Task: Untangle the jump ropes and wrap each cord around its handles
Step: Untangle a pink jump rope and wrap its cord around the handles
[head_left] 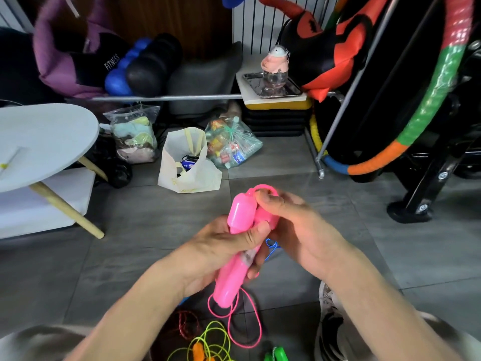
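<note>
Two pink jump-rope handles (240, 217) lie side by side, held upright and tilted over the floor. My left hand (221, 246) grips both around their middle. My right hand (291, 225) curls around the top of the right handle, where the pink cord makes a small loop (263, 187). The rest of the pink cord (250, 324) hangs from the handles' lower end in loops onto the floor. A blue cord (272, 247) shows behind my hands. On the floor near me lie a yellow-green cord (208, 340) with an orange handle (199, 351), a dark red cord (186, 324) and a green handle (277, 355).
A grey tiled floor (286, 162) with a white bag (187, 162) and two clear bags of items beyond my hands. A round white table (41, 142) stands at the left. A colourful hoop (437, 95) and black exercise equipment stand at the right. My shoe (330, 316) is at the lower right.
</note>
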Motion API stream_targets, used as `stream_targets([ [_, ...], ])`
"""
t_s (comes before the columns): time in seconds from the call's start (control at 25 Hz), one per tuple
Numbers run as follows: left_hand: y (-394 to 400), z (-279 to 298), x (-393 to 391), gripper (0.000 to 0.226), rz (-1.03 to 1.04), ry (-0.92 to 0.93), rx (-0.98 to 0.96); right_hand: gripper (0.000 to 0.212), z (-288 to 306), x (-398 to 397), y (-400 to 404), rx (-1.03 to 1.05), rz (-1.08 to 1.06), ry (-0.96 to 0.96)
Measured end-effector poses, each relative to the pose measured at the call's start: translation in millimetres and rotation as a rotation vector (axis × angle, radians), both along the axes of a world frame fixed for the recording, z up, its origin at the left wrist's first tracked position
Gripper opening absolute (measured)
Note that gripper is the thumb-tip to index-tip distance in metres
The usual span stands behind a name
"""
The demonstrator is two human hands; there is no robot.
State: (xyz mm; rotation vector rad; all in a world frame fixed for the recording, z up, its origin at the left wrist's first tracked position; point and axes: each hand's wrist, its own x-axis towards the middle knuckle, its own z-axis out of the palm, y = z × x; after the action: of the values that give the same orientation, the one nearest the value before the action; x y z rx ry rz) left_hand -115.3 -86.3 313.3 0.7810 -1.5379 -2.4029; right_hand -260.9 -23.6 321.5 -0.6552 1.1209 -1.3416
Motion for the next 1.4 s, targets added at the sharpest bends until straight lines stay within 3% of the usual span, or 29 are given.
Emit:
stream_targets([
  [0.04, 1, 1, 1, 0.029, -0.034, 0.025, 0.036, 0.048, 0, 2, 1, -0.026, 0.063, -0.053],
  [0.2, 4, 3, -1, 0.013, -0.031, -0.036, -0.003, 0.022, 1, 12, 3, -0.036, 0.112, -0.022],
  [0.36, -3, -6, 3, 0.014, -0.046, 0.101, 0.063, 0.036, 8, -1, -3, -0.084, -0.097, -0.186],
  [0.48, 3, -5, 4, 0.007, -0.15, 0.207, 0.152, 0.036, 17, -13, -1, -0.184, -0.104, -0.202],
  [0.56, 7, -6, 2, 0.011, -0.121, 0.151, 0.087, 0.034, 15, -19, 0, -0.163, -0.098, -0.14],
  [0.64, 8, -8, 1, 0.029, -0.056, 0.067, -0.031, 0.033, 14, -19, 1, -0.154, -0.092, -0.096],
  [0.72, 8, -9, 0, 0.029, -0.016, 0.024, -0.135, 0.033, 12, -18, 1, -0.166, -0.071, -0.075],
  [0.8, 8, -7, 1, 0.021, 0.03, 0.013, -0.169, 0.032, 11, -18, 1, -0.089, -0.086, 0.06],
  [0.88, 6, -5, 0, 0.021, 0.105, -0.014, -0.184, 0.061, 10, -17, 2, 0.099, -0.179, 0.426],
  [0.96, -1, -5, 1, 0.022, 0.161, -0.044, -0.24, 0.061, 3, -17, -1, 0.158, -0.383, 0.66],
  [1.04, -6, -4, 2, 0.036, 0.189, -0.048, -0.25, 0.02, -1, -19, -3, 0.037, -0.522, 0.63],
  [1.16, -10, -1, 2, 0.041, 0.204, -0.032, -0.248, 0.052, -2, -13, -4, -0.079, -0.339, 0.612],
  [1.4, -12, -1, 3, 0.027, 0.191, -0.037, -0.312, 0.039, -8, -9, -9, -0.073, -0.287, 0.289],
])
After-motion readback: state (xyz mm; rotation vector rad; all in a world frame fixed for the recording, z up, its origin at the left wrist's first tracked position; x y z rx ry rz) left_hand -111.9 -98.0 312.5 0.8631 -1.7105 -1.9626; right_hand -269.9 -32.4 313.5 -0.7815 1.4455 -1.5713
